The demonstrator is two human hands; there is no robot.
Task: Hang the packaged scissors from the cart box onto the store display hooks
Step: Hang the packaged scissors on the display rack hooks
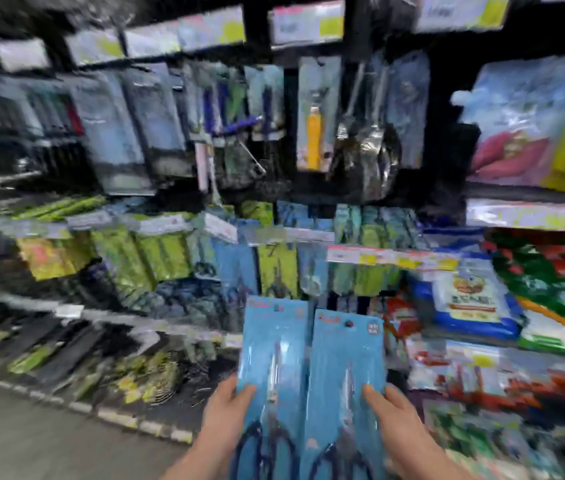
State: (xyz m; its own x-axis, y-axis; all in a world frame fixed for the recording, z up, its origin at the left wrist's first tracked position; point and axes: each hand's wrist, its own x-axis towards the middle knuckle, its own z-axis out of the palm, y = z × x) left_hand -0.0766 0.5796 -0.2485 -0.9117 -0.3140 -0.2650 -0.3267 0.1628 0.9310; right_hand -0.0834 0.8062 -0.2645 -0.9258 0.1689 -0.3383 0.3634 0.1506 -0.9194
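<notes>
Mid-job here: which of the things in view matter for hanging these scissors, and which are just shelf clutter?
Job: left scissors pack in left hand; right scissors pack in right hand; row of hanging packs just above, likely the target.
Just about: yellow-handled tool pack; snack bags on right shelves.

The right scissors pack loses its handle end to the bottom edge, as does the left scissors pack just beside it. Behind them the fingers of the left hand and right hand are hidden; only thumbs show. Well above the right scissors pack, the price tags are blurred beyond reading.
</notes>
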